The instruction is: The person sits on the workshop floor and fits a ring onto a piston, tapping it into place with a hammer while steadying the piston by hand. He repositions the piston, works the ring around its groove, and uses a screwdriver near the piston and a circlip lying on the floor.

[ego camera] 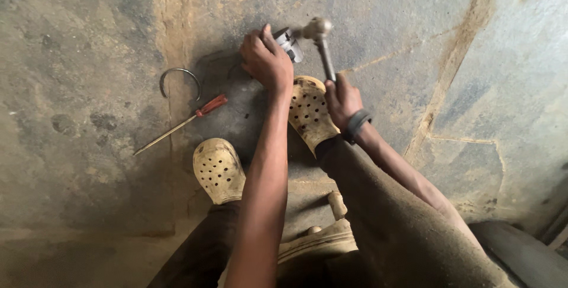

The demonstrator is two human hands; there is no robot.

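My left hand (266,57) presses down on a small metal part (290,42) lying on the stained concrete floor (89,164). My right hand (342,99), with a dark band on the wrist, grips the handle of a metal hammer (319,39). The hammer's head hangs right beside the metal part, just past my left fingers. Most of the part is hidden under my left hand.
A red-handled screwdriver (180,123) lies on the floor to the left, next to a curved metal ring (179,78). My two feet in dirty yellow perforated clogs (219,170) rest below my hands. A wooden seat edge (322,235) shows between my legs.
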